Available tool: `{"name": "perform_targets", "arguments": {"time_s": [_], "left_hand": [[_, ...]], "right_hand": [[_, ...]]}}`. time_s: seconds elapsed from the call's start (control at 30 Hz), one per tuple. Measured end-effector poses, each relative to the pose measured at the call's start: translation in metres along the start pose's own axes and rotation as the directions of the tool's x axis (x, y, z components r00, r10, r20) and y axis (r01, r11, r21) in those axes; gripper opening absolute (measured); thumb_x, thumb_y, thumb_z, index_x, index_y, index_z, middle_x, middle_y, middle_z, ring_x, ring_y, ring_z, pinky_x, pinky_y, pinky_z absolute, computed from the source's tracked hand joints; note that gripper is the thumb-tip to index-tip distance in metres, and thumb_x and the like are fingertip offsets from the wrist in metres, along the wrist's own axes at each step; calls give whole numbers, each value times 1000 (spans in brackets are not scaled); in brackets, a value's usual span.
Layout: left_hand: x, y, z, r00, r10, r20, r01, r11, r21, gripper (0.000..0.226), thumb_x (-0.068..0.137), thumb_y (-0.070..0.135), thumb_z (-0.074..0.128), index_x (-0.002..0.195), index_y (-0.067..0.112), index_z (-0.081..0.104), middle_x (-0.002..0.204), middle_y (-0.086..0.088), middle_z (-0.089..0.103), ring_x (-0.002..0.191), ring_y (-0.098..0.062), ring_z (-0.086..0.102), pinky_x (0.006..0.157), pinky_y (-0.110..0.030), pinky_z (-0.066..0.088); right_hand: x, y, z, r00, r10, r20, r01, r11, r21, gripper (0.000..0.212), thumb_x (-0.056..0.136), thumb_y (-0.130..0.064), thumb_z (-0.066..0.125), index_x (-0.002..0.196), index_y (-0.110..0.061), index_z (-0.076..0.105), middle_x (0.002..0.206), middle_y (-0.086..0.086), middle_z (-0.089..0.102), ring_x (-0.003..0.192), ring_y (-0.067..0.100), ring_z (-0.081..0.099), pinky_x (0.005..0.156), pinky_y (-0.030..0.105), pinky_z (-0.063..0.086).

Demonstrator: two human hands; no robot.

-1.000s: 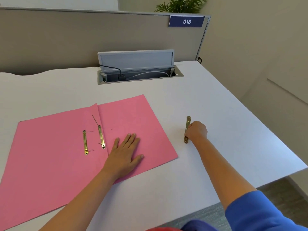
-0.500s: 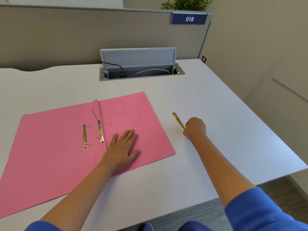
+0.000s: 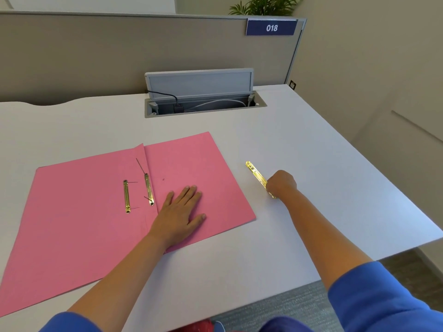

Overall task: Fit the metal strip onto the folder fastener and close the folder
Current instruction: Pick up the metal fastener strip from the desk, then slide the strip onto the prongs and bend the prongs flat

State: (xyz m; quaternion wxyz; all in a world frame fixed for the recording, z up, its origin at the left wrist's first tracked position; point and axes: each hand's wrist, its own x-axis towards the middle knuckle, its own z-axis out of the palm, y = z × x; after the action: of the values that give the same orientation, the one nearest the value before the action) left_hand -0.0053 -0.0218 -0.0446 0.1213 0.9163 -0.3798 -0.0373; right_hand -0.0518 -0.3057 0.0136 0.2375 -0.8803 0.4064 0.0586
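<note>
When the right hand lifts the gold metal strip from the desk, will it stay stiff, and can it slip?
The metal strip looks thin, flat and straight, so it probably stays stiff and feels light. Its glossy surface may slip in the right hand, which grips only its near end. Being flat, it should not roll on the desk.

The metal strip (image 3: 257, 174) has rotated under the right hand (image 3: 281, 183): a second earlier it lay nearly straight away from the person on the table (image 3: 311, 152); it now lies on a diagonal, far end swung left toward the pink folder (image 3: 79, 212) (near end hidden beneath the closed fingers). The far end also appears slightly raised off the surface.
</note>
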Motion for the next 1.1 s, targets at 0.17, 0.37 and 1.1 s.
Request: {"name": "perform_targets", "arguments": {"time_s": [0.17,0.37,1.1], "left_hand": [[1,2,1,1000,6,-3,-6,1000,-14,65,92,53,28,147,24,9,157,4,3,144,-11,-2,117,-42,-5],[-1,7,-4,1000,10,-26,-11,999,-30,62,92,48,35,145,20,20,157,0,15,144,-15,8,117,-42,1],[-9,-113,-92,643,-722,-257,250,514,-820,27,89,7,50,114,9,60,93,-3,61,71,-4,52,61,-12,40]], "right_hand": [[-6,-4,-2,1000,-5,-14,6,998,65,24,81,-6,52,58,-10,44,60,2,47,63,23,50,47,22,33],[-33,-40,-10,985,-163,47,108,818,564,13,83,-14,61,70,-11,61,65,2,56,55,13,46,52,24,37],[-114,-185,44,889,-384,248,54,628,777,11,86,-6,61,77,-7,67,65,5,59,54,12,48,54,20,46]]}}
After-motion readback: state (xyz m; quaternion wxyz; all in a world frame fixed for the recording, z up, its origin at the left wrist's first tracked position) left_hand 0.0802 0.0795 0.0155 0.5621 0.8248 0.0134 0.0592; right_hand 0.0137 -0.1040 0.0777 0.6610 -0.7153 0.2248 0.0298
